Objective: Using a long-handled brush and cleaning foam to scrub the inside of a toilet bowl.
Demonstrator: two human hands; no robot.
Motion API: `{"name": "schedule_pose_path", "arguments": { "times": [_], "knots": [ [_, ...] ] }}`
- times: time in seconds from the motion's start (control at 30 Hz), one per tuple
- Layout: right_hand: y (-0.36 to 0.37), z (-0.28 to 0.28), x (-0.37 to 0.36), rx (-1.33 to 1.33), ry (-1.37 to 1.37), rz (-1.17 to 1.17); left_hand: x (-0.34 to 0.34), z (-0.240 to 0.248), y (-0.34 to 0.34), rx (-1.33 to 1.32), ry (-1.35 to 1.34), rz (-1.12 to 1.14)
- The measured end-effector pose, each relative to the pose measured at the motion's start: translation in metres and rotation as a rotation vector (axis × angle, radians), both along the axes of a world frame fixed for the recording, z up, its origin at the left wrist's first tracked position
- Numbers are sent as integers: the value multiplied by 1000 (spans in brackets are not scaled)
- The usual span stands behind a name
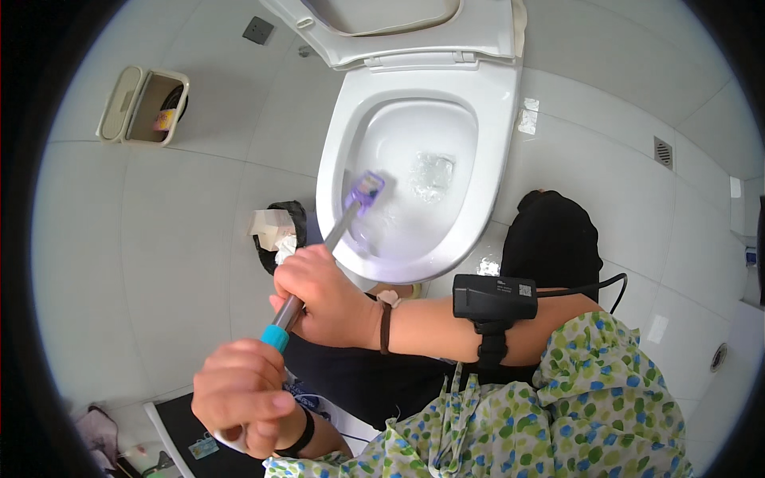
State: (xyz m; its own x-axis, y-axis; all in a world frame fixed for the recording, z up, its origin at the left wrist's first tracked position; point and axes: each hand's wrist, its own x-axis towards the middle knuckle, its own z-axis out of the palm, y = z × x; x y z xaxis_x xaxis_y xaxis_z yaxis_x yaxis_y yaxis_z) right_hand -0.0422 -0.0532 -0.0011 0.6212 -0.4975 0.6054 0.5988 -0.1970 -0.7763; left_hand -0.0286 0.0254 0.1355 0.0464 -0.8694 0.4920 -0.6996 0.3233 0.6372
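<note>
A long-handled toilet brush [341, 227] with a grey metal shaft runs diagonally across the middle. Its purple head [366, 188] is inside the white toilet bowl [470, 231], by the left inner wall; whether it presses on the wall I cannot tell. My right hand [327, 293] is wrapped round the shaft partway down, just outside the near rim. Lower left, my left hand [243, 390] closes round the handle's end, below a teal collar [275, 338]. Water with ripples and foam [433, 177] lies in the bowl. The toilet's lid and seat [414, 44] are raised.
Left of the toilet stands a small bin [275, 231] with a black bag and paper in it. A beige box [151, 107] with its lid open is on the left wall. A drain grate [663, 152] lies to the right. My black-clad knee [554, 239] is beside the bowl.
</note>
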Motion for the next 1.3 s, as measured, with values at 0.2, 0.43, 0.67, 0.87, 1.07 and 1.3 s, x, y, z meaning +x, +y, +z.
{"name": "schedule_pose_path", "arguments": {
  "times": [0.2, 0.43, 0.67, 0.87, 1.07, 1.3],
  "knots": [
    [1, 23, -23, -63, 23, 154, -34, 7, 14, -145, -132, 216],
    [-39, 44, -50, -342, 483, 382, -28, 9, 29, -267, 316, 371],
    [-69, -56, -7, -578, 642, 181, -17, -110, -17, -187, 525, 634],
    [-81, -96, 19, -526, 843, 73, 10, -160, -44, -149, 663, 690],
    [-71, -118, 27, -440, 694, -112, 29, -172, -40, -234, 742, 667],
    [-51, -56, 14, -258, 430, 418, 11, -60, 11, -125, 489, 709]
  ]
}}
